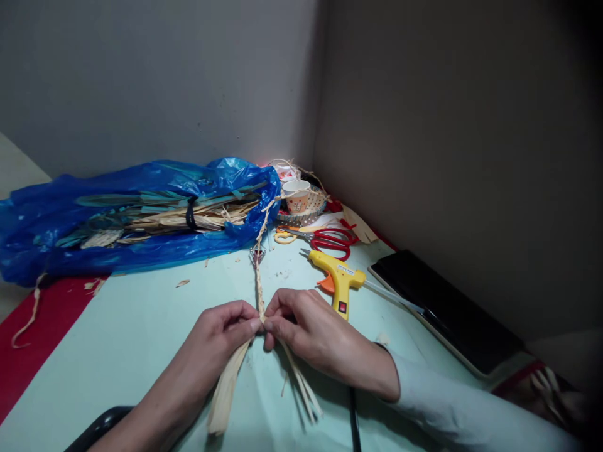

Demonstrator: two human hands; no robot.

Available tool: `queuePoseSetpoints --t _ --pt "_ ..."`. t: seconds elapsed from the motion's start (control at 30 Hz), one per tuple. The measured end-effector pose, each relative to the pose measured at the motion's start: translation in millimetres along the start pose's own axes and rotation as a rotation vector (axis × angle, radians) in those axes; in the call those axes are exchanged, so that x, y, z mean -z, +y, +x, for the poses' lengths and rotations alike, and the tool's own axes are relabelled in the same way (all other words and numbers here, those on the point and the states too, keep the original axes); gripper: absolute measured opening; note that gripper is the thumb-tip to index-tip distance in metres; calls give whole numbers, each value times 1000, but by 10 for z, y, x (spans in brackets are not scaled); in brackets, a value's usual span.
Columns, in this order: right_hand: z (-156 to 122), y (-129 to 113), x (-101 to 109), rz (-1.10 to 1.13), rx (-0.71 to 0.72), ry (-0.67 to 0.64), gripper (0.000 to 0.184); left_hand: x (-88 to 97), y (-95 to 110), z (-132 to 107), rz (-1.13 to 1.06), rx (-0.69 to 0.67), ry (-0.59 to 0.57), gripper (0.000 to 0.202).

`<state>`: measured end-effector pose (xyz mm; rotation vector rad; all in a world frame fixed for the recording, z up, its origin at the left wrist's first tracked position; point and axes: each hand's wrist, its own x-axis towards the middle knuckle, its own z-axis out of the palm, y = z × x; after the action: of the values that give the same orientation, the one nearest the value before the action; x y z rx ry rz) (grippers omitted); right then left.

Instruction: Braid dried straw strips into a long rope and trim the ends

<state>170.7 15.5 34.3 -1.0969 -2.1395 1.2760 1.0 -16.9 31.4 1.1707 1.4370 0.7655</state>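
Observation:
A thin braid of pale straw [259, 282] runs from a metal clip [257, 253] down the pale green table [141, 326] toward me. My left hand [221, 336] and my right hand [304, 326] meet at the braid's near end, both pinched on the straw. Loose flat straw strips [226, 389] fan out below my left hand. More strips [301, 386] trail from under my right hand. A white sleeve covers my right forearm.
A blue plastic bag [141, 213] holding bundled straw lies at the back left. A paper cup [296, 194] sits in a small basket [313, 210]. Red scissors [332, 240], a yellow glue gun [339, 279] and a black tablet [443, 307] lie at right by the wall.

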Motion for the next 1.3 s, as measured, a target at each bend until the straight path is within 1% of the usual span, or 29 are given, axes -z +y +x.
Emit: queuePoseSetpoints --t 0.07,0.13,0.3,0.37,0.43,0.5,0.57,0.67,0.73,0.83,0.93,1.0,1.03,1.1,1.17,1.2,1.23,1.3 --pt "-8 12 -5 -36 25 6 12 -10 -2 -1 -14 -19 -17 22" --pt "-23 15 -5 -95 52 16 12 -19 -7 4 3 -26 -5 22" --pt "-62 -38 47 -336 69 48 18 -23 -33 27 56 -14 87 17" --pt "-74 -59 52 -401 79 86 20 -28 -36 23 80 -20 101 18" --pt "-93 -67 20 -431 120 134 19 -40 -35 8 100 -35 104 19" --pt "-124 -62 -50 -458 191 166 20 -52 -33 -13 111 -39 113 18" --pt "-161 -47 -133 -518 280 170 21 -56 -35 -31 93 -21 105 17" --pt "-208 -24 -222 -651 431 189 17 -36 -44 -39 20 14 34 17" --pt "-224 -15 -239 -723 528 214 14 -9 -47 -34 -27 17 -17 18" --pt "-227 -8 -235 -822 648 238 16 24 -34 -26 -65 -6 -69 20" --pt "-224 -4 -232 -887 713 240 20 35 -13 -30 -83 -18 -74 23" --pt "-224 -14 -224 -828 693 208 17 35 -9 -38 -79 -21 -48 23" --pt "-221 -26 -214 -751 648 199 15 35 -11 -44 -77 -25 -34 22" --pt "-206 -57 -179 -537 498 243 18 34 -23 -54 -76 -25 -7 20" --pt "-172 -79 -132 -347 299 307 21 31 -40 -63 -84 -20 9 20" --pt "-150 -82 -109 -276 215 301 21 28 -48 -66 -90 -17 13 20" --pt "-126 -76 -90 -205 146 266 21 24 -54 -69 -96 -14 12 19" --pt "-80 -46 -69 -39 58 119 21 13 -61 -74 -102 -28 -4 15"
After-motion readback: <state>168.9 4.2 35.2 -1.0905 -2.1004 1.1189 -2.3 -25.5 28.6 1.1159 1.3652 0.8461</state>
